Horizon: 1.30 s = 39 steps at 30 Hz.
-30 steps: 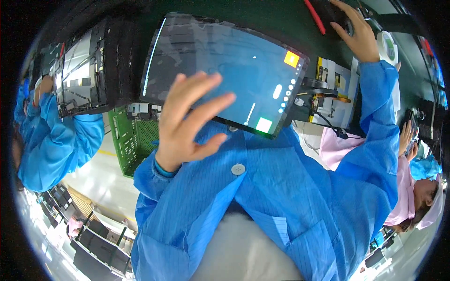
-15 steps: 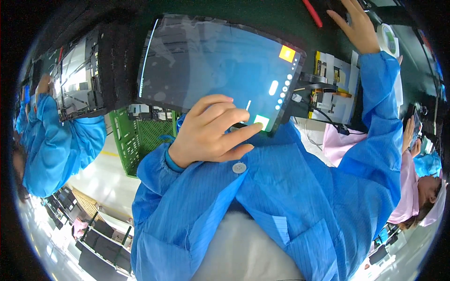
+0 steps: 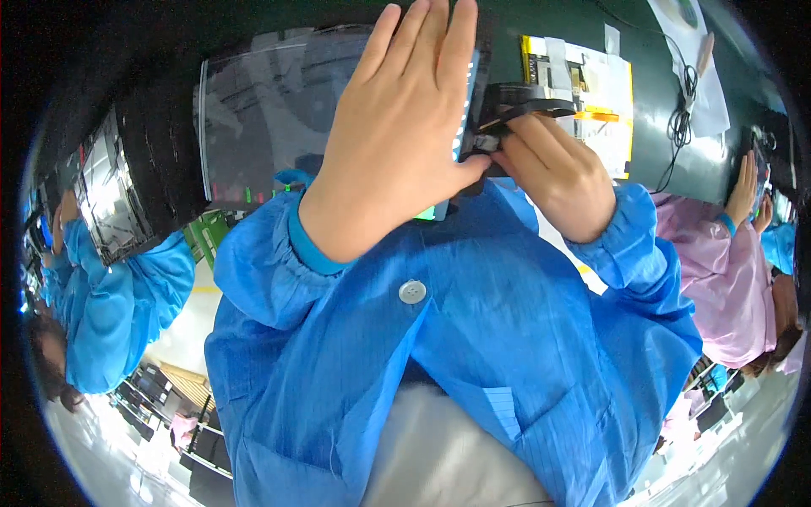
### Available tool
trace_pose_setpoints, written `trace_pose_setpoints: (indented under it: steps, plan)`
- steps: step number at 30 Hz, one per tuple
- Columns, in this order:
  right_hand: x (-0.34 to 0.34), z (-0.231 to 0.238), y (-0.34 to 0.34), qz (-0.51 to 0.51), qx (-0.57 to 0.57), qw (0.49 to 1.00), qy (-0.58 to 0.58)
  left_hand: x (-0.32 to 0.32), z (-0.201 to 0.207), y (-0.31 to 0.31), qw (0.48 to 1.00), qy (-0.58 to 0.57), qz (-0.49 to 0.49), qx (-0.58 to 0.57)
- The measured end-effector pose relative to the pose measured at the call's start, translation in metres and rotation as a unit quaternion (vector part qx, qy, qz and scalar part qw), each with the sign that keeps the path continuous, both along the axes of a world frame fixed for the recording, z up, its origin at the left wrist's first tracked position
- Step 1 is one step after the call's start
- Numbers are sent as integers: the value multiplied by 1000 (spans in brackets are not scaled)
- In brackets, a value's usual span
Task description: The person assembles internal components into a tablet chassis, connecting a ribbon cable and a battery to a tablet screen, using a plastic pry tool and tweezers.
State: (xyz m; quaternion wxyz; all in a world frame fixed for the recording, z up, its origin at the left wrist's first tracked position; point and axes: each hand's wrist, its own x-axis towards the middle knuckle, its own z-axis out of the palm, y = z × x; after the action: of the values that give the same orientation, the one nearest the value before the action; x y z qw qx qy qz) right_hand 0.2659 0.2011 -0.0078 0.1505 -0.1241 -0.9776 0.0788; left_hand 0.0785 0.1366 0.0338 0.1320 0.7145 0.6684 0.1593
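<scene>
A yellow-edged panel (image 3: 606, 95) and coiled cable (image 3: 681, 118) lie right of the dark screen (image 3: 270, 127), which the left hand (image 3: 401, 144) partly hides, flat with fingers outstretched, while the right hand (image 3: 564, 173) curls beside it, its grip impossible to tell.

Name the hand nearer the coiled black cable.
Right: the right hand is left of the coiled black cable, beside the tablet; the left hand is farther left, over the tablet.

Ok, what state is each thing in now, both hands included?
Screen: lit, partly covered
Left hand: open, flat over the screen
Right hand: curled, grip unclear
Black cable: bundled
Yellow-edged board: lying flat
Blue coat: open below its button
</scene>
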Motion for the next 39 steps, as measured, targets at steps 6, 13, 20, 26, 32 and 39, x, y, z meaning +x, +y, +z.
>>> trace_pose_setpoints:
  steps: [6,13,20,26,32,39]
  plan:
    - [6,-6,17,87,-5,996,6,5,-29,-1,998,10,12,57]
    - [5,-2,19,102,2,995,-6,6,-27,2,1000,-10,13,11]
    - [17,4,30,169,-3,986,8,-1,-27,1,999,-30,0,20]
    - [41,50,72,95,61,993,45,-11,9,-27,997,-60,-15,37]
    - [51,30,133,-154,165,974,24,11,2,-34,986,11,-158,-56]
    - [9,-10,102,131,-173,975,42,15,-2,-27,991,-20,-129,-30]
